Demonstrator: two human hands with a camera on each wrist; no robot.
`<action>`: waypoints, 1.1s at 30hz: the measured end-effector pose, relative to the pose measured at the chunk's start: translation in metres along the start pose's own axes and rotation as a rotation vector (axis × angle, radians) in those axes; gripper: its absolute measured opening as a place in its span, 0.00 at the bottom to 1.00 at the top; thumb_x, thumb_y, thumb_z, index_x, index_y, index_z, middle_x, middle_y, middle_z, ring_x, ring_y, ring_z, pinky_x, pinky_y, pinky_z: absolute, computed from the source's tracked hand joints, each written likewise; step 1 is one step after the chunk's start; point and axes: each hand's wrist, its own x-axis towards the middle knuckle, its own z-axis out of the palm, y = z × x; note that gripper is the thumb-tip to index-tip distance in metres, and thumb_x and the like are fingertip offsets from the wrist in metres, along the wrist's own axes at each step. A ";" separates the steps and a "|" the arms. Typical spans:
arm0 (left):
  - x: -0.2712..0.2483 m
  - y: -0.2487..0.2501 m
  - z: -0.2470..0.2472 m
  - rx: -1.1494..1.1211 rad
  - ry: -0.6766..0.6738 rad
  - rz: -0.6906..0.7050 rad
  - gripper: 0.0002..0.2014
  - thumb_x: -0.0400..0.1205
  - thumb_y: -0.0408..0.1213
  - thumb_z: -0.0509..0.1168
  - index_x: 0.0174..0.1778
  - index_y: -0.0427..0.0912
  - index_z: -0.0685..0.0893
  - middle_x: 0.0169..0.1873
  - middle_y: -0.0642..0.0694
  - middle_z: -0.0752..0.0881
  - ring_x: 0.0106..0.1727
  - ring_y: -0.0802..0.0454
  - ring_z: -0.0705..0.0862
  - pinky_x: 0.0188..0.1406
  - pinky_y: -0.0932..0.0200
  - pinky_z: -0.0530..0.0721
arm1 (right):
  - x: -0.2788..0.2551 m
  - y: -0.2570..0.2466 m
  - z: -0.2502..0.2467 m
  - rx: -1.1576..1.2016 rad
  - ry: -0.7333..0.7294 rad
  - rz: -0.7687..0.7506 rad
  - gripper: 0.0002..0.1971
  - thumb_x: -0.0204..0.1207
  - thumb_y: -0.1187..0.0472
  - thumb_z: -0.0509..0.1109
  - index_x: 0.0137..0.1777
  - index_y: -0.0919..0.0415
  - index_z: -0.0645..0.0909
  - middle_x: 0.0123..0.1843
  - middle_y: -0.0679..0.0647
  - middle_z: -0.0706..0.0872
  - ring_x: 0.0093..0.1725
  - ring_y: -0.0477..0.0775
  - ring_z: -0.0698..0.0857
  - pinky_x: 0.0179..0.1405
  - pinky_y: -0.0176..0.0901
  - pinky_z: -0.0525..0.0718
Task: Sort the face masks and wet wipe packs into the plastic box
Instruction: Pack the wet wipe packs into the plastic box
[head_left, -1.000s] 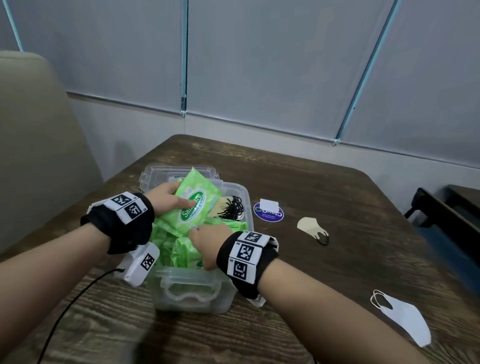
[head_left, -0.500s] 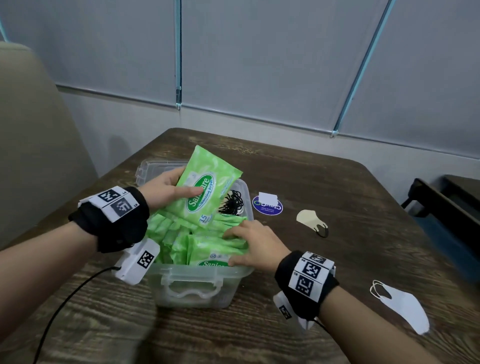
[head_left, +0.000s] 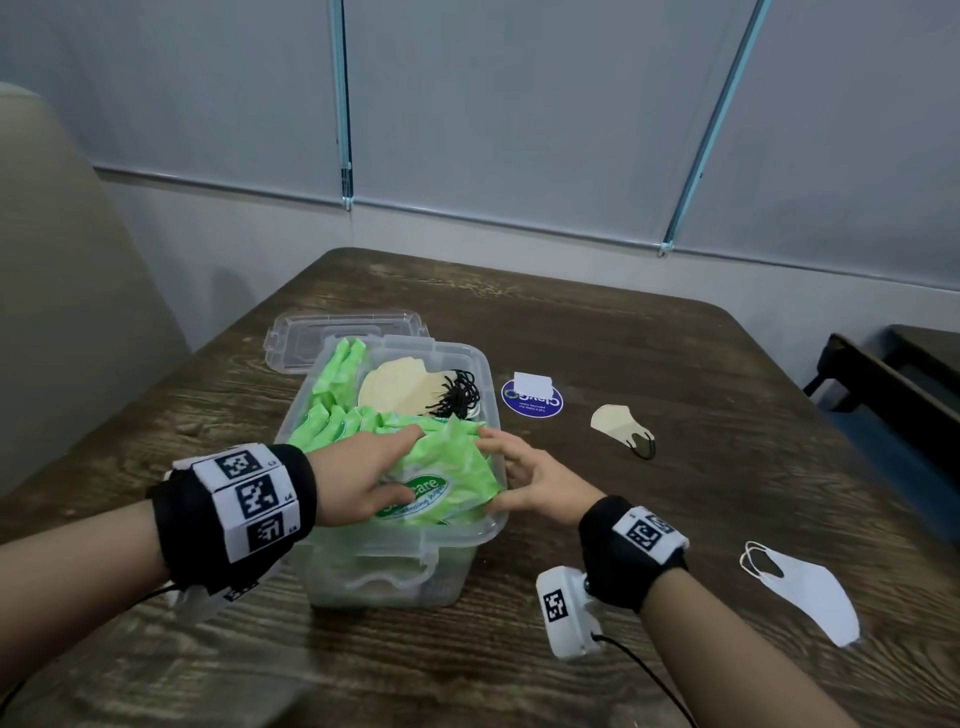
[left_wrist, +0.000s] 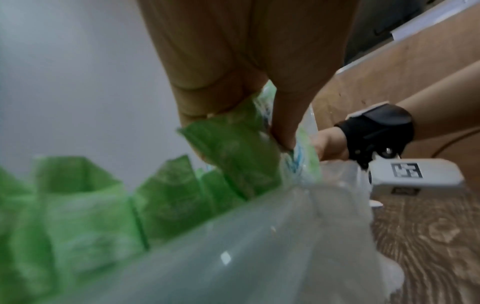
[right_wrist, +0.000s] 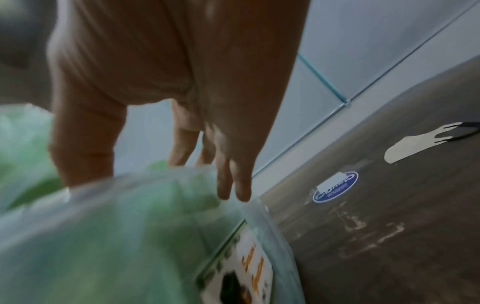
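Dark wooden table (head_left: 623, 338) holds one clear plastic box (head_left: 457, 540) packed with green wet wipe packs. Left hand (head_left: 358, 478) pinches one green pack (head_left: 447, 483) at the box's near end; right hand (head_left: 535, 480), fingers straight, touches it. Two masks lie outside, one beige (head_left: 613, 422), one white (head_left: 810, 592).

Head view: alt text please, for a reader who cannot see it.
Both hands, left hand and right hand, settle a green wipe pack into a clear plastic box on a wooden table; two face masks, beige mask and white mask, lie outside.
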 end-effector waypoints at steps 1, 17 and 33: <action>-0.001 -0.001 0.002 0.016 -0.022 -0.013 0.29 0.84 0.43 0.61 0.77 0.35 0.59 0.66 0.39 0.79 0.64 0.45 0.78 0.59 0.60 0.74 | -0.005 -0.003 -0.006 0.051 -0.027 0.006 0.32 0.65 0.77 0.75 0.67 0.54 0.75 0.79 0.46 0.64 0.75 0.44 0.69 0.73 0.33 0.70; 0.009 -0.007 0.030 0.079 0.021 0.263 0.32 0.76 0.56 0.44 0.67 0.37 0.74 0.57 0.43 0.75 0.58 0.50 0.73 0.63 0.54 0.72 | -0.015 -0.044 0.033 -0.219 0.260 -0.225 0.03 0.70 0.63 0.78 0.41 0.58 0.87 0.32 0.37 0.83 0.36 0.37 0.79 0.38 0.23 0.73; 0.004 -0.033 0.051 -0.405 0.390 0.388 0.26 0.77 0.63 0.59 0.48 0.45 0.91 0.34 0.51 0.87 0.37 0.61 0.83 0.39 0.77 0.78 | -0.007 -0.035 0.035 -0.533 0.181 -0.180 0.09 0.64 0.60 0.81 0.43 0.61 0.87 0.39 0.44 0.81 0.42 0.43 0.78 0.44 0.30 0.73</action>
